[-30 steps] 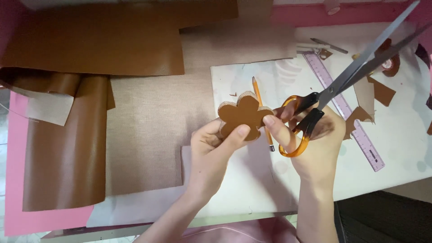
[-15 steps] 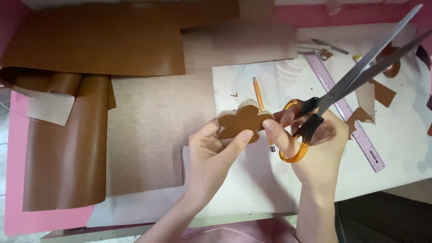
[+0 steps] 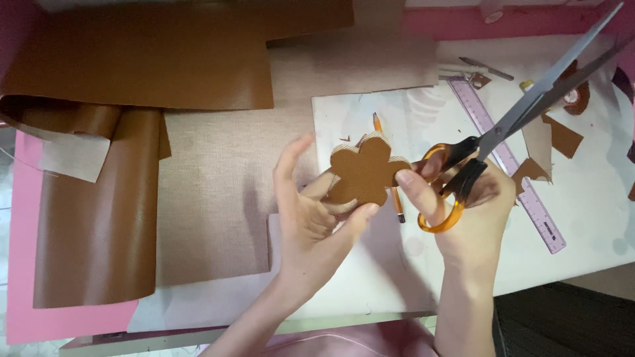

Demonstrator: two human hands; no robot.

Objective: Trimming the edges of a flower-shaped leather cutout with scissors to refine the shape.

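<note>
A: State the grip on each hand.

B: The left hand point(image 3: 316, 228) holds the flower cutout point(image 3: 362, 170) from below. The thumb tip presses its lower right edge, the bent fingers sit behind its left side, and the index finger stands straight up, clear of the piece. The right hand point(image 3: 471, 206) has its fingers through the orange loops of the scissors point(image 3: 503, 125), and a fingertip also touches the cutout's right lobe.

A: Blade state?

B: Slightly parted. Both blades point up and right, away from the cutout, with a narrow gap toward the tips.

A: Location of the cutout?

B: Raised between the two hands, above the white sheet point(image 3: 595, 198). It is brown, with rounded lobes, and a thin pale fringe shows along its upper edge.

A: Items directly behind it?

B: A pencil point(image 3: 397, 205) lies on the sheet, partly hidden by the cutout. A purple ruler point(image 3: 529, 208) runs diagonally just right of the right hand.

A: Further out?

B: Brown scraps point(image 3: 562, 135) lie near the ruler. To the left, a beige cloth point(image 3: 211, 198) lies on the table. A rolled brown leather sheet point(image 3: 99, 218) rests at far left, and another brown sheet point(image 3: 145, 59) is spread along the top. A pink surface point(image 3: 20, 264) shows at the left edge.
</note>
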